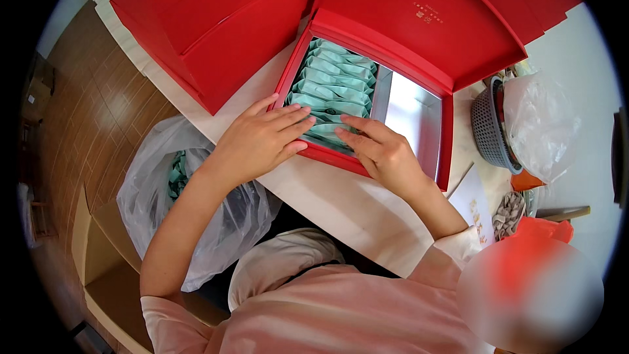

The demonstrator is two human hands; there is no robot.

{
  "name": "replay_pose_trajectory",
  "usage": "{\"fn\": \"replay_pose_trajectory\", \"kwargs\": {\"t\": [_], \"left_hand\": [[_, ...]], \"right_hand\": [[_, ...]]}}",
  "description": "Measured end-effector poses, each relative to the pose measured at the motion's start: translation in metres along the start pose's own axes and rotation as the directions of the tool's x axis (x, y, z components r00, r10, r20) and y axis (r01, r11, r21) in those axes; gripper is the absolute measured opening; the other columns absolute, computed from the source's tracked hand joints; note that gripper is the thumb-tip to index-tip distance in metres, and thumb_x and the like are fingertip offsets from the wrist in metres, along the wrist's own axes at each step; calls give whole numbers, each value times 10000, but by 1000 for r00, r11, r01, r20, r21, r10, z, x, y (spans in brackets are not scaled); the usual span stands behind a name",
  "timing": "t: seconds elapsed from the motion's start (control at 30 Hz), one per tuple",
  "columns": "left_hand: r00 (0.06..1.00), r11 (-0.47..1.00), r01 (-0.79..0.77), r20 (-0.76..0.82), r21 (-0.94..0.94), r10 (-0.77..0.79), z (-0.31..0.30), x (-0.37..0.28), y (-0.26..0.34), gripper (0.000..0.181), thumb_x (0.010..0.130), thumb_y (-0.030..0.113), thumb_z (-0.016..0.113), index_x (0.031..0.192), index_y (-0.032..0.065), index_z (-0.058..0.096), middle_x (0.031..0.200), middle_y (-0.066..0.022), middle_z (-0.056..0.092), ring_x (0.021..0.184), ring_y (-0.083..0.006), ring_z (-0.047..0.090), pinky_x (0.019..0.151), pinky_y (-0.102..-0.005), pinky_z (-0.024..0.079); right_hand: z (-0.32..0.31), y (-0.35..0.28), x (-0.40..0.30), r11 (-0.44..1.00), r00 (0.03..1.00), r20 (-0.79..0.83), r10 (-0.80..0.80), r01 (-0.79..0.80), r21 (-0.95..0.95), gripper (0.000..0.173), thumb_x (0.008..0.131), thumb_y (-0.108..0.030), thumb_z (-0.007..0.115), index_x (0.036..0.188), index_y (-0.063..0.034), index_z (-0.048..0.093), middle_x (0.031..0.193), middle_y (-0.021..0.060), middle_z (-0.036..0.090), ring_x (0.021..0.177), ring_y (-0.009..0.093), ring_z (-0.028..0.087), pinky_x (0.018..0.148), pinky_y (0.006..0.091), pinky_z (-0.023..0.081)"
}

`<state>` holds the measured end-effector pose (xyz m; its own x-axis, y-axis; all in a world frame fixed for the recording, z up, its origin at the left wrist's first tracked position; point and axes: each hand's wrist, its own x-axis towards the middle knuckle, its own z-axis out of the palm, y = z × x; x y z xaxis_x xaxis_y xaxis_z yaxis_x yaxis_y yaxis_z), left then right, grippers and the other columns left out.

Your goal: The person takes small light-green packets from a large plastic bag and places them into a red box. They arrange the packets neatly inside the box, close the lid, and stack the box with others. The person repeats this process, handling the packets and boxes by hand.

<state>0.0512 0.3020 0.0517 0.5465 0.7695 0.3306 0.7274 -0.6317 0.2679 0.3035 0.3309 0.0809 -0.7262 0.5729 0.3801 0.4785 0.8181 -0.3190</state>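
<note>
A red gift box (446, 142) lies on the table with its lid raised at the back. Its left compartment holds a row of several pale green wrapped packets (334, 78); the right compartment (410, 113) is silvery and shows no packets. My left hand (265, 135) rests over the box's near left corner, fingertips on the nearest packets. From the right, my right hand (381, 150) touches the same front packets with its fingertips, the thumb side partly hidden. Neither hand is closed around anything.
Large red boxes (221, 24) stand at the back left. A clear plastic bag (221, 226) with green packets hangs below the table edge, beside an open cardboard box (113, 295). A grey plastic basket (491, 128), a bag and a crumpled cloth (508, 214) are at right.
</note>
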Motion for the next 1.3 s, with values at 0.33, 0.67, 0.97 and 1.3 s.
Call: {"fn": "replay_pose_trajectory", "kwargs": {"t": [0.33, 0.67, 0.97, 1.3], "left_hand": [[1000, 1000, 2, -16, -3, -2, 3, 2, -2, 398, 847, 254, 603, 1203, 76, 583, 1274, -53, 562, 1223, -182, 491, 1083, -420, 306], [999, 999, -39, -22, 5, 39, -4, 5, -2, 346, 821, 278, 631, 1105, 80, 627, 1210, -59, 590, 1147, -205, 534, 1061, -425, 337], [978, 993, 105, -174, -49, -112, -22, -20, -12, 254, 871, 192, 533, 1068, 77, 645, 1128, -80, 607, 1047, -263, 555, 973, -423, 388], [945, 949, 254, -160, -189, -284, -27, -57, -10, 229, 903, 147, 495, 1041, 52, 652, 1107, -106, 616, 1016, -287, 559, 898, -379, 404]], "right_hand": [[-4, 3, 8, 1000, 999, 38, -3, 3, 23, 234, 737, 36, 644, 958, -33, 681, 1004, 118, 622, 805, 261, 622, 686, 320, 532], [-30, 9, 8, 996, 997, 55, 45, -40, -85, 274, 788, -91, 644, 1050, -10, 633, 1071, 143, 603, 1001, 306, 572, 858, 385, 474], [4, 39, 15, 988, 962, 256, 97, -62, -144, 563, 902, -257, 580, 1396, -80, 376, 1442, 225, 325, 1331, 386, 320, 1086, 446, 294], [20, 102, 80, 957, 986, 152, 75, -28, -289, 462, 958, -287, 466, 1359, -60, 431, 1428, 221, 354, 1323, 369, 339, 1067, 429, 328]]}}
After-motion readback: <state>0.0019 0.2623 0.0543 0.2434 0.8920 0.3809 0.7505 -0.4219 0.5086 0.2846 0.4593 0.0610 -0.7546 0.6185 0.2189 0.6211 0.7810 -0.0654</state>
